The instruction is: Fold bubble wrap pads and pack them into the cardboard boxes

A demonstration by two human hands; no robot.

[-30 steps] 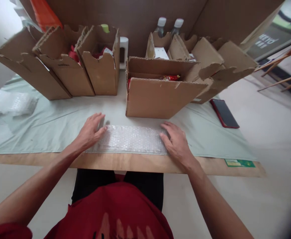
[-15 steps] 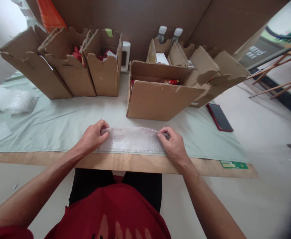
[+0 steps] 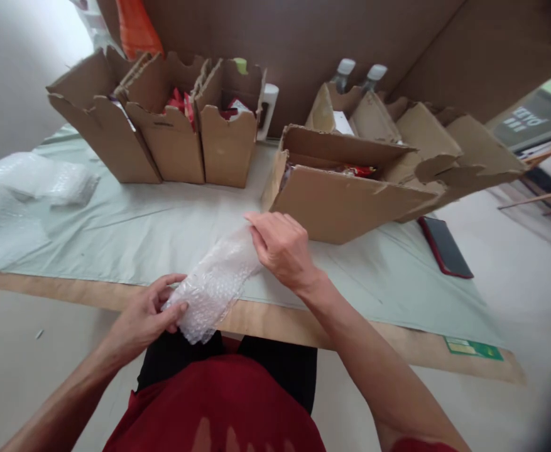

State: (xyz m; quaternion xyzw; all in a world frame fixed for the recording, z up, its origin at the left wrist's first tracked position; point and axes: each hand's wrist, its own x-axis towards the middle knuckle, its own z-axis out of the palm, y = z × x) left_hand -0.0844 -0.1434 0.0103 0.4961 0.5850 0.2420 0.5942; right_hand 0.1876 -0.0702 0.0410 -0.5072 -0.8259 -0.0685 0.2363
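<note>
In the head view, the right hand [image 3: 282, 245] pinches the far end of the bubble wrap [image 3: 213, 282], and the left hand [image 3: 146, 317] grips its near end between thumb and fingers. The strip slants between them across the table's edge [image 3: 270, 317], its lower end over the person's lap. The front box [image 3: 350, 204] stands just beyond the right hand; more wrap [image 3: 44, 179] lies far left, a phone [image 3: 445, 247] at right.

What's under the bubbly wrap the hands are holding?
Green cloth, the wooden table edge and black trousers show around the bubble wrap. Whatever is straight beneath it is covered, so I can't tell.
</note>
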